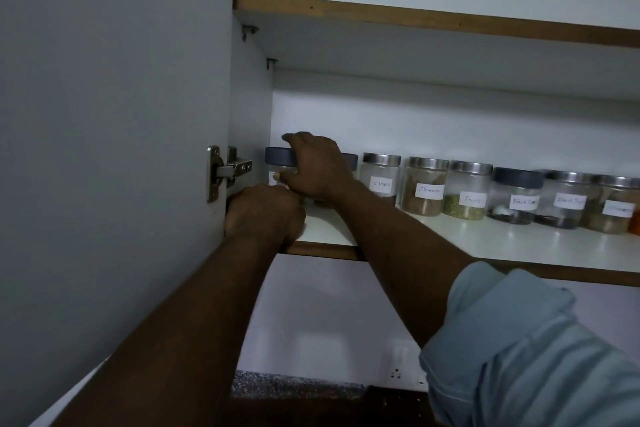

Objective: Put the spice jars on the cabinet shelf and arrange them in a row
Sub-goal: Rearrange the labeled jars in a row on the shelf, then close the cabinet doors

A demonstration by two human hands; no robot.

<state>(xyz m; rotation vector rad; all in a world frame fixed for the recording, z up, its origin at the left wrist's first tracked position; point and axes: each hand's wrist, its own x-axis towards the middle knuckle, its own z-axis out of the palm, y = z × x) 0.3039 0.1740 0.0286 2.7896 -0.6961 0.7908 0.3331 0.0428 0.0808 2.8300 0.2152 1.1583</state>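
Reaching into the open cabinet in the head view, the right hand [313, 166] clasps a clear glass spice jar with a dark grey lid [278, 157]. Its fingers curl over the lid and its thumb presses the jar's front by the white label. This jar stands upright on the white cabinet shelf with a brown wooden edge [485, 241], at the far left end of the row, close to the side wall.

Just below and left of the grip, the left hand [265, 211] sits at the shelf's front corner with its fingers curled. Whether it holds anything cannot be told.

Just right of the grip, partly hidden behind the hand, is a second grey-lidded jar [350, 160]. Beyond it the row runs on to the right:
- a steel-lidded glass jar labelled Cloves [381, 180]
- a steel-lidded jar of brown spice labelled Cinnamon [426, 187]
- a steel-lidded jar of green seeds [469, 192]
- a grey-lidded jar labelled Black Pepper [516, 196]
- two more steel-lidded jars [568, 201] whose labels are too blurred to read

Left of the grip, a metal hinge [230, 166] joins the grey cabinet door [104, 149] to the side wall. A rolled pale blue sleeve [536, 340] covers the right upper arm
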